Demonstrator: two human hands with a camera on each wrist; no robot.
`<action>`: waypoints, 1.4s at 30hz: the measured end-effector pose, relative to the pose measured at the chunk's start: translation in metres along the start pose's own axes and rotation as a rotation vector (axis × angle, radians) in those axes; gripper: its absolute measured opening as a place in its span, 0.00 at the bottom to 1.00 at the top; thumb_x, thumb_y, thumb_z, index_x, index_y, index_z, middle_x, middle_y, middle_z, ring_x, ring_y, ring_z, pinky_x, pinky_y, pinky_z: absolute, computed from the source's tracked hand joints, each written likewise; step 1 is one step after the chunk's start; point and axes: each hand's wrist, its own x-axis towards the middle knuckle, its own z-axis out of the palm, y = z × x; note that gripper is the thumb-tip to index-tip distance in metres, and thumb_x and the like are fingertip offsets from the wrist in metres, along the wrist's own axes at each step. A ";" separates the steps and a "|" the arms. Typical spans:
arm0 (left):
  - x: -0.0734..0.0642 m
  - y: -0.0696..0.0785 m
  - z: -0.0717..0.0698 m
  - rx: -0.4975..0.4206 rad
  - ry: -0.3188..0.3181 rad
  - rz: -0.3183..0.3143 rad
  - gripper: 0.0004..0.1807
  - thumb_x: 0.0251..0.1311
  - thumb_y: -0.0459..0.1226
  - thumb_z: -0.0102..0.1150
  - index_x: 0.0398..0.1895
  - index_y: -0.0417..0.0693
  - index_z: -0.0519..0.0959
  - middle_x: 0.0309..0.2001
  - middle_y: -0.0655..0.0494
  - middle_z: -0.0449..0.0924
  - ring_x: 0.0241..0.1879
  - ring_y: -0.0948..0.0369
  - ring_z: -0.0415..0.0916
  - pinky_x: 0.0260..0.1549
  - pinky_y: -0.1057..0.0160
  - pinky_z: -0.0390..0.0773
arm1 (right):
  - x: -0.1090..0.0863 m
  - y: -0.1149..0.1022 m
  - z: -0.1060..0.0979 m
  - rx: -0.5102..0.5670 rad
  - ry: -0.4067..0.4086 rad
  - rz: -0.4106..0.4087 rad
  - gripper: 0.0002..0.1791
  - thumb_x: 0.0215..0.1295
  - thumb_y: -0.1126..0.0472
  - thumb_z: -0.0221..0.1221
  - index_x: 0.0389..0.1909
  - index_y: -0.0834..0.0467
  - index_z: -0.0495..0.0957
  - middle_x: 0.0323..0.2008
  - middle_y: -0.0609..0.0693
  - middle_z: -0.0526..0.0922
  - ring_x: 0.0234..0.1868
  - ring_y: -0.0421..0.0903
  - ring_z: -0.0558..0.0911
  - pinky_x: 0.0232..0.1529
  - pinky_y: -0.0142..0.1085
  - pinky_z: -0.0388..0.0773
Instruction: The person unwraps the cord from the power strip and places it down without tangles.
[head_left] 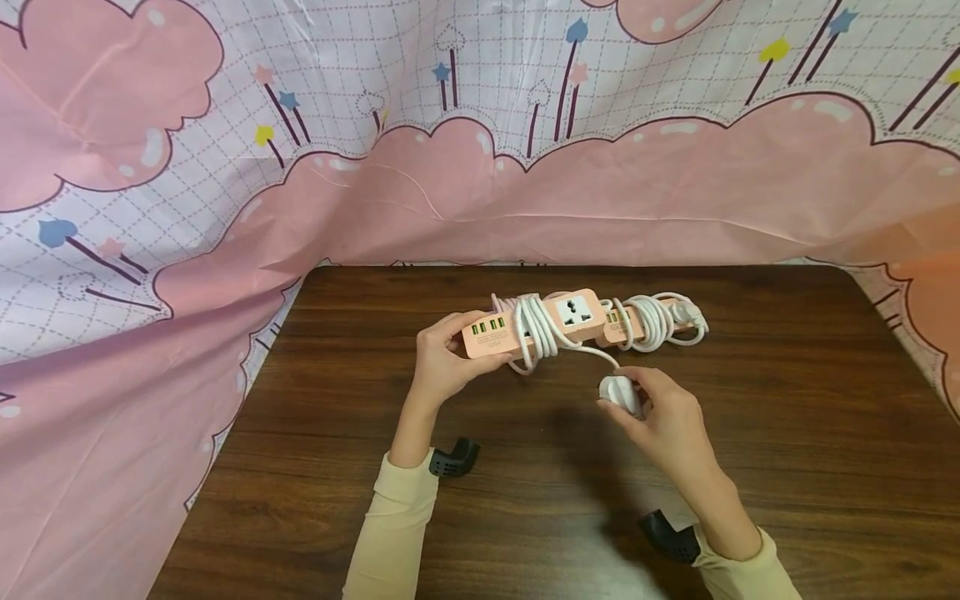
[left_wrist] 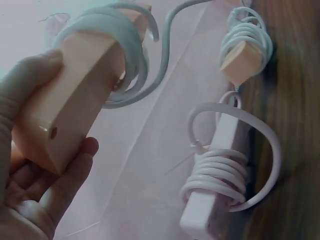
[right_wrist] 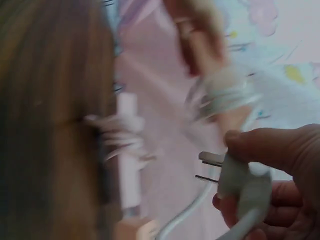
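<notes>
My left hand [head_left: 441, 358] grips the left end of a peach power strip [head_left: 495, 335], holding it above the table. White cord [head_left: 536, 327] is wound in several turns round the strip's middle, beside a white socket face [head_left: 574, 312]. From the coil a loose length of cord runs to a white plug [head_left: 619, 395], which my right hand [head_left: 667, 417] pinches between thumb and fingers. In the right wrist view the metal prongs [right_wrist: 210, 159] of the plug point left, away from the palm. The left wrist view shows the strip's bare end [left_wrist: 47, 132] between thumb and fingers.
Behind the held strip, a second peach strip [head_left: 617, 332] wrapped in white cord lies on the dark wooden table [head_left: 360, 400]. A pale pink strip [left_wrist: 200, 215], also cord-wrapped, lies beside it, mostly hidden in the head view. A patterned pink curtain [head_left: 525, 196] hangs behind the table.
</notes>
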 end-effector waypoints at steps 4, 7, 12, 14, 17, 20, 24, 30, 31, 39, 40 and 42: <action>0.002 0.007 -0.005 0.007 -0.004 0.015 0.27 0.30 0.22 0.76 0.40 0.24 0.78 0.33 0.36 0.80 0.29 0.59 0.75 0.19 0.61 0.76 | -0.012 0.020 0.008 0.019 -0.075 0.073 0.21 0.36 0.70 0.74 0.34 0.65 0.77 0.24 0.52 0.79 0.22 0.42 0.73 0.20 0.32 0.69; 0.002 0.011 -0.007 0.022 -0.018 0.024 0.27 0.30 0.23 0.76 0.40 0.24 0.78 0.33 0.37 0.81 0.29 0.57 0.76 0.21 0.63 0.77 | -0.020 0.035 0.011 0.058 -0.146 0.154 0.20 0.39 0.71 0.73 0.34 0.65 0.76 0.24 0.53 0.81 0.22 0.43 0.77 0.21 0.32 0.72; 0.004 0.018 -0.011 0.034 -0.031 0.029 0.28 0.29 0.24 0.77 0.40 0.25 0.78 0.34 0.37 0.81 0.30 0.56 0.76 0.22 0.66 0.77 | -0.031 0.055 0.010 0.098 -0.260 0.264 0.19 0.45 0.71 0.69 0.38 0.68 0.74 0.32 0.62 0.82 0.26 0.50 0.81 0.25 0.34 0.77; 0.005 0.020 -0.011 0.041 -0.037 0.035 0.28 0.29 0.23 0.77 0.40 0.24 0.78 0.34 0.37 0.81 0.29 0.56 0.76 0.21 0.64 0.77 | -0.035 0.062 0.007 0.086 -0.306 0.298 0.18 0.47 0.69 0.68 0.39 0.68 0.75 0.33 0.62 0.83 0.28 0.51 0.82 0.26 0.35 0.77; 0.007 0.023 -0.012 0.051 -0.039 0.044 0.27 0.29 0.23 0.77 0.40 0.24 0.78 0.33 0.37 0.81 0.27 0.58 0.74 0.19 0.60 0.77 | -0.039 0.071 0.001 0.044 -0.402 0.339 0.15 0.49 0.66 0.67 0.37 0.66 0.76 0.30 0.57 0.83 0.28 0.49 0.81 0.27 0.37 0.75; 0.007 0.018 -0.011 0.054 -0.038 0.055 0.27 0.28 0.24 0.77 0.39 0.25 0.79 0.32 0.37 0.81 0.25 0.59 0.73 0.17 0.58 0.76 | -0.043 0.080 -0.005 0.006 -0.502 0.342 0.12 0.50 0.64 0.67 0.34 0.64 0.77 0.25 0.51 0.81 0.27 0.45 0.78 0.26 0.38 0.72; 0.006 0.002 -0.009 0.039 -0.045 0.049 0.28 0.28 0.27 0.79 0.40 0.29 0.80 0.33 0.41 0.82 0.24 0.62 0.71 0.16 0.59 0.75 | -0.045 0.088 -0.008 -0.015 -0.558 0.307 0.12 0.50 0.62 0.67 0.32 0.63 0.77 0.24 0.47 0.77 0.25 0.42 0.74 0.25 0.36 0.69; 0.005 -0.005 -0.008 0.014 -0.060 0.040 0.28 0.30 0.32 0.80 0.41 0.36 0.82 0.34 0.47 0.82 0.25 0.64 0.71 0.18 0.69 0.73 | -0.038 0.087 -0.007 -0.018 -0.542 0.266 0.17 0.51 0.59 0.69 0.37 0.66 0.79 0.30 0.54 0.80 0.31 0.49 0.78 0.30 0.44 0.73; 0.004 -0.004 -0.008 0.014 -0.061 0.040 0.28 0.30 0.32 0.80 0.41 0.37 0.82 0.34 0.48 0.82 0.25 0.64 0.71 0.18 0.69 0.73 | -0.035 0.086 -0.007 -0.015 -0.537 0.268 0.18 0.51 0.58 0.69 0.37 0.66 0.79 0.32 0.56 0.81 0.32 0.51 0.79 0.32 0.46 0.74; 0.003 0.001 -0.008 0.017 -0.080 0.047 0.29 0.28 0.32 0.80 0.42 0.36 0.81 0.34 0.48 0.82 0.26 0.63 0.72 0.17 0.58 0.74 | 0.001 0.067 0.012 -0.001 -0.395 0.184 0.21 0.53 0.60 0.67 0.43 0.70 0.77 0.41 0.65 0.80 0.42 0.61 0.78 0.42 0.54 0.72; 0.003 0.002 -0.008 0.013 -0.083 0.044 0.30 0.28 0.31 0.80 0.42 0.35 0.81 0.34 0.47 0.82 0.25 0.63 0.72 0.17 0.57 0.75 | 0.005 0.065 0.017 0.031 -0.354 0.166 0.21 0.53 0.62 0.67 0.44 0.70 0.77 0.41 0.65 0.80 0.44 0.62 0.78 0.43 0.55 0.72; 0.003 0.005 -0.008 0.005 -0.089 0.038 0.30 0.28 0.30 0.80 0.42 0.34 0.81 0.35 0.45 0.82 0.26 0.63 0.72 0.18 0.57 0.75 | 0.012 0.060 0.028 0.110 -0.276 0.126 0.19 0.52 0.65 0.67 0.44 0.69 0.77 0.42 0.65 0.81 0.45 0.62 0.78 0.44 0.54 0.73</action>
